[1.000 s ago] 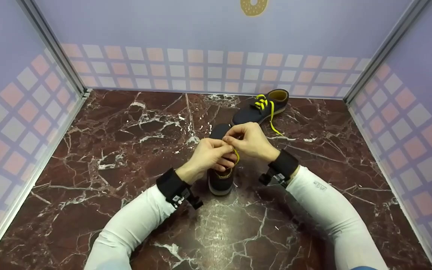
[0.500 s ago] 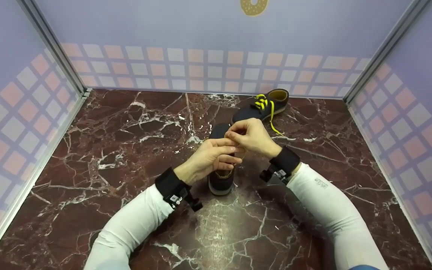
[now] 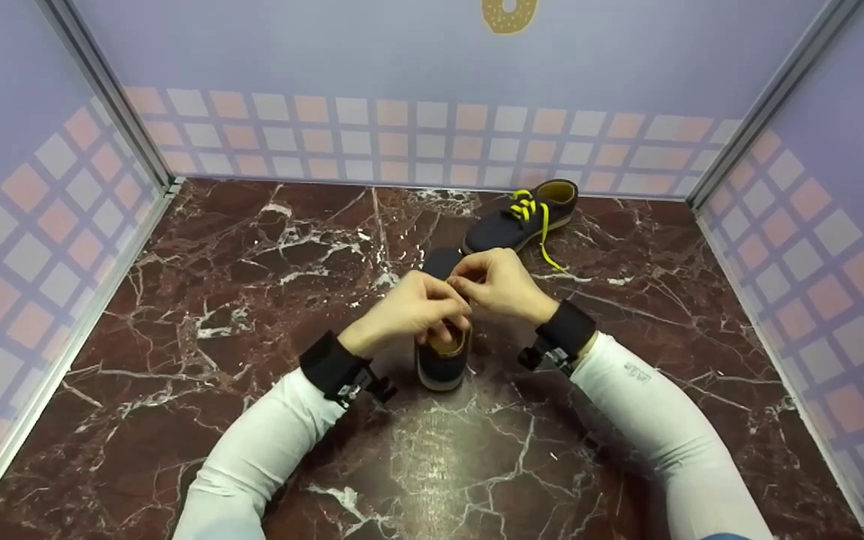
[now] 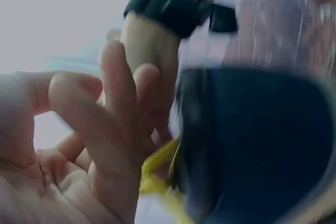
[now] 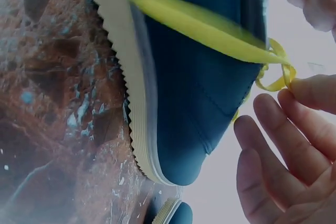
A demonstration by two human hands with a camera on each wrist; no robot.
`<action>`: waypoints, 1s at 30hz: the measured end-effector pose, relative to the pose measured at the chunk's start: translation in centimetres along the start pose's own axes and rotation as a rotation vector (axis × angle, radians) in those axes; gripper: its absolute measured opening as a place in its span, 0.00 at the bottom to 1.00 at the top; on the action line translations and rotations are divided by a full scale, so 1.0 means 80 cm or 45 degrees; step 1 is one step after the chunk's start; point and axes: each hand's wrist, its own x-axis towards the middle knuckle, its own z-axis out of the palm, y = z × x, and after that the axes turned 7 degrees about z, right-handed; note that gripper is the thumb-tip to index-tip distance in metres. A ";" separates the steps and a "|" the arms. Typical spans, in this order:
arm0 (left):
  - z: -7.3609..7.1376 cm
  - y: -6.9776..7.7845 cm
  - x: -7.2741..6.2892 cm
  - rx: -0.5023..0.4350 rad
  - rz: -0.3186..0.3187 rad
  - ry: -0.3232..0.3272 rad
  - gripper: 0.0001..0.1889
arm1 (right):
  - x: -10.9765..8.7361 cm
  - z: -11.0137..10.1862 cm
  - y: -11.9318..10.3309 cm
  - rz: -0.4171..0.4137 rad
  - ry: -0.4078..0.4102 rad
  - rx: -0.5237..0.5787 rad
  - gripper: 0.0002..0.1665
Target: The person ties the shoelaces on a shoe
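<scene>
A dark blue shoe (image 3: 443, 371) with a pale sole and yellow lace stands on the marbled surface, heel toward me. Both hands meet over its lacing. My right hand (image 3: 505, 285) pinches a loop of yellow lace (image 5: 287, 74) between thumb and fingertip; its other fingers are loosely bent. Just to its left, my left hand (image 3: 417, 304) has bent fingers close to the lace. In the left wrist view the left fingers (image 4: 118, 80) are blurred and partly overlap, so I cannot tell whether they grip lace. A lace end (image 5: 202, 24) hangs across the shoe's side.
A second dark shoe (image 3: 499, 227) with yellow laces lies beyond the right hand, near the back wall, one lace end (image 3: 548, 251) trailing onto the marbled surface (image 3: 267, 300). Patterned panels (image 3: 432, 60) rise at the back and on both sides.
My left hand has rolled over, its spread fingers drawing in more bent and its wrist shifting left. The right hand has lowered slightly. The lace loop beside the left fingers is no longer visible from above.
</scene>
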 end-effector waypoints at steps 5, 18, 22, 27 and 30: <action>-0.022 -0.010 0.004 0.394 0.105 0.350 0.11 | -0.004 -0.002 0.001 0.023 0.032 0.033 0.06; -0.014 -0.033 0.018 0.598 0.154 0.381 0.18 | -0.007 0.002 0.007 -0.028 0.002 0.138 0.06; -0.013 -0.039 0.022 0.548 0.202 0.399 0.12 | -0.005 0.004 0.005 -0.023 -0.005 0.171 0.06; -0.014 -0.045 0.024 0.471 0.221 0.422 0.09 | -0.003 0.007 0.005 -0.021 0.024 0.191 0.06; -0.014 -0.047 0.024 0.418 0.215 0.420 0.09 | -0.003 0.008 0.006 -0.022 0.032 0.202 0.06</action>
